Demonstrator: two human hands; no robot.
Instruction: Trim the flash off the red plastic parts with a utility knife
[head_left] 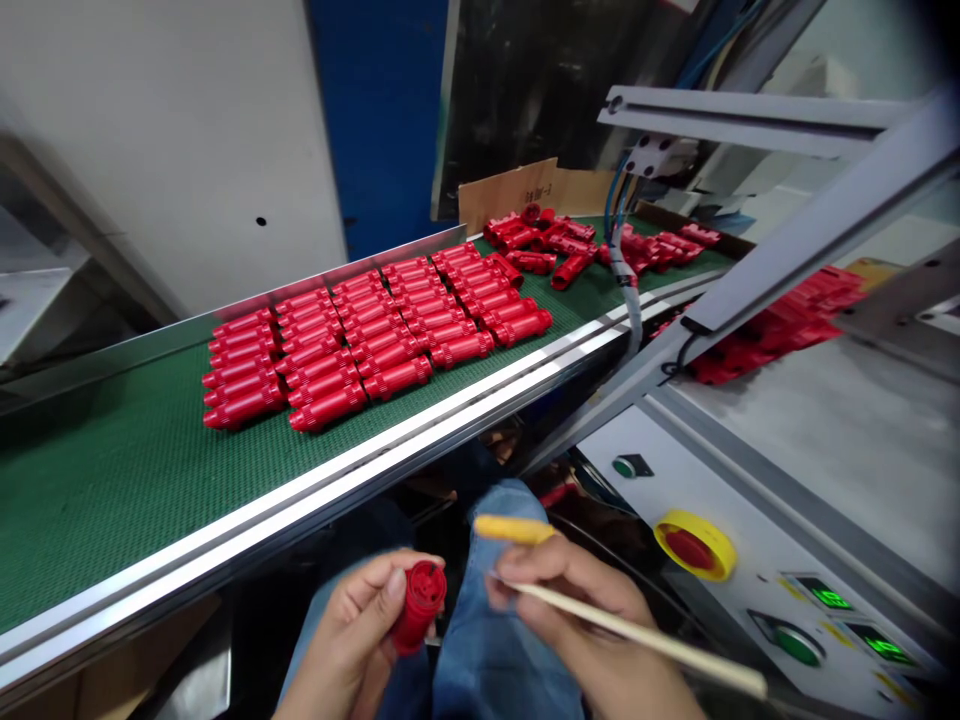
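Gripping red tube [417, 612] with left hand [361, 622], nearside of green belt [112, 500]; right hand [581, 600] clasps pale stick [637, 632], same side.

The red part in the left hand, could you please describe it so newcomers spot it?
Find the green belt, then the left hand below its rail. That hand holds the red part, round end facing the camera, unlike the red rows on the belt.

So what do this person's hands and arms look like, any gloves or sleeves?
Both the left hand and right hand are ungloved, with no ring or watch visible. No sleeve shows on the parts of the arms in view. Below them are blue jeans.
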